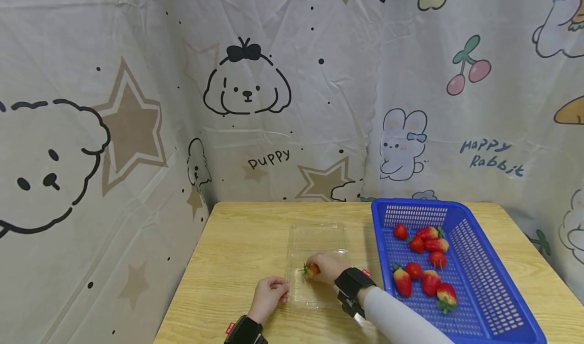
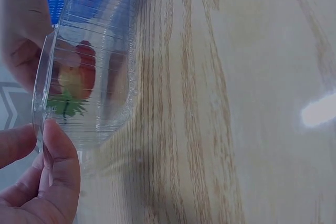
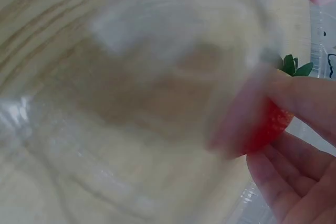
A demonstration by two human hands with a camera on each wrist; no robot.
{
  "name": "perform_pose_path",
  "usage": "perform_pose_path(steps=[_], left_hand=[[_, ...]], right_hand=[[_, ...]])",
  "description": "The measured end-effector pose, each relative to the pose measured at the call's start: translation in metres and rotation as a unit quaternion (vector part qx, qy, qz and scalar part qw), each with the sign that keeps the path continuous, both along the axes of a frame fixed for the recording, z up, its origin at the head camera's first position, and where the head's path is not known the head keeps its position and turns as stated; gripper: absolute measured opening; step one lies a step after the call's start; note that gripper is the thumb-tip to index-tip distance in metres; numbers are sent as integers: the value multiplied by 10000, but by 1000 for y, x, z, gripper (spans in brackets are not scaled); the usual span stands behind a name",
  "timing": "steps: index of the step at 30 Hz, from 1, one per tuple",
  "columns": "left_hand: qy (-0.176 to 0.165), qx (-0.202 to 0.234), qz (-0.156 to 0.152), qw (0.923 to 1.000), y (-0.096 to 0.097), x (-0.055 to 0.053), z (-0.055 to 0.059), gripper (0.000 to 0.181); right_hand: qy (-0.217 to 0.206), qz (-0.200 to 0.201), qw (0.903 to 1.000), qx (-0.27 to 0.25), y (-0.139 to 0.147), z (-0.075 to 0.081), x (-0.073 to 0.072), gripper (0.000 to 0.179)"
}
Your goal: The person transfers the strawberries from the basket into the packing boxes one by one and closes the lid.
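A clear plastic box [image 1: 315, 297] lies on the table with its clear lid [image 1: 318, 236] folded out at the far side. My left hand [image 1: 269, 296] pinches the box's near left rim between thumb and fingers, as the left wrist view shows. Over the box, my right hand [image 1: 329, 268] grips a strawberry [image 1: 312, 270] with fingertips and thumb. That strawberry is red with a paler yellowish patch, and its green leaves point left toward my left hand. Through the clear wall [image 2: 113, 121], the left wrist view shows the strawberry [image 2: 86, 77] and the right fingers.
A blue mesh basket [image 1: 506, 296] stands to the right of the box, holding several strawberries [image 1: 431, 282]. The light wood table [image 1: 246, 242] reaches back to a printed curtain [image 1: 292, 131], which also hangs along the left and right sides.
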State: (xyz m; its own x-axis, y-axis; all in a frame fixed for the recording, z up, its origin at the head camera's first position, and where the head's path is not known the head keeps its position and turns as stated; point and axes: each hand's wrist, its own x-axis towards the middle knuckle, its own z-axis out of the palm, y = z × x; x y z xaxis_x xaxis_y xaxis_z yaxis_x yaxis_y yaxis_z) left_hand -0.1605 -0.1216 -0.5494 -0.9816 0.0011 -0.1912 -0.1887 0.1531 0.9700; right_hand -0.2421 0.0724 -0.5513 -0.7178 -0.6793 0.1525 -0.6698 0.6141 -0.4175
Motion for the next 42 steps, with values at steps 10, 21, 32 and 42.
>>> perform_pose_path(steps=[10,21,32,42], left_hand=[[46,93,13,9999,1,0,-2,17],[22,104,-19,9999,0,-1,-1,18],[58,127,-12,9999,0,0,-2,20],[74,147,-48,9999,0,1,-1,18]], right_hand=[[-444,-212,9988,-4,-5,-8,3,29],[-337,-102,9994,-19,-5,-9,1,28],[-726,1,9970,277,-3,4,3,37],[-1708,89,9819,818,11,93,5,48]])
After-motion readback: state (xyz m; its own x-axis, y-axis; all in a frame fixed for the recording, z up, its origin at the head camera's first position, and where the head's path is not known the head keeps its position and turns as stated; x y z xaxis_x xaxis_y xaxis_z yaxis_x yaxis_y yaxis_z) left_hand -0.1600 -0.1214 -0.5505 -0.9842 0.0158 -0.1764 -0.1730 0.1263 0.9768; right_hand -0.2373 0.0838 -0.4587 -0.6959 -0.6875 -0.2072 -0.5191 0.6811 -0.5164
